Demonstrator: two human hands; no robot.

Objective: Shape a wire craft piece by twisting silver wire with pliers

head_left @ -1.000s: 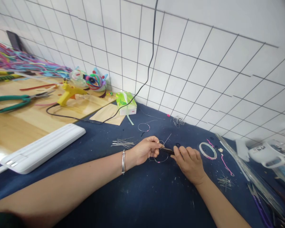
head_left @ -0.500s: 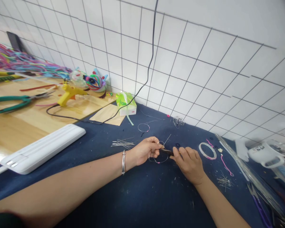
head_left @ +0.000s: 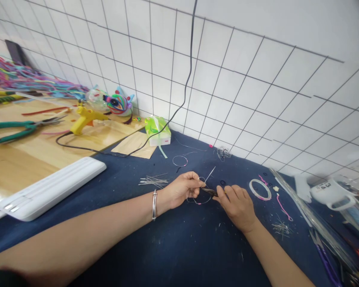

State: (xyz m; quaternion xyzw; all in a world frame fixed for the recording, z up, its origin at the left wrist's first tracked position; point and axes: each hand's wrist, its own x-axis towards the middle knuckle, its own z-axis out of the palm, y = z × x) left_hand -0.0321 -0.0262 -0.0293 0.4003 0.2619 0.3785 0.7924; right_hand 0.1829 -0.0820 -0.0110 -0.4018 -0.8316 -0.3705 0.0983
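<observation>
My left hand (head_left: 184, 189) pinches a thin wire ring (head_left: 199, 203) that carries a few pink beads along its lower side. A straight pale wire end (head_left: 210, 174) sticks up from the pinch. My right hand (head_left: 236, 205) is wrapped round dark-handled pliers (head_left: 208, 192), whose jaws reach to my left fingertips at the ring. Whether the jaws are closed on the wire is too small to tell. Behind my hands lies another wire ring (head_left: 180, 161) with pink beads, and left of my left hand a bundle of straight wires (head_left: 153, 181).
To the right are a white tape roll (head_left: 260, 189), a pink cord (head_left: 284, 207), wire clippings (head_left: 282, 228), purple scissors (head_left: 326, 255) and a white mug (head_left: 332, 193). A white power bank-like bar (head_left: 54, 187), yellow glue gun (head_left: 85, 118), green pliers (head_left: 14, 131) and tissue pack (head_left: 157, 130) stand left.
The view has shifted slightly, so the surroundings sit a little further left. The pliers' jaws have tilted slightly by the left fingertips; both hands keep their hold.
</observation>
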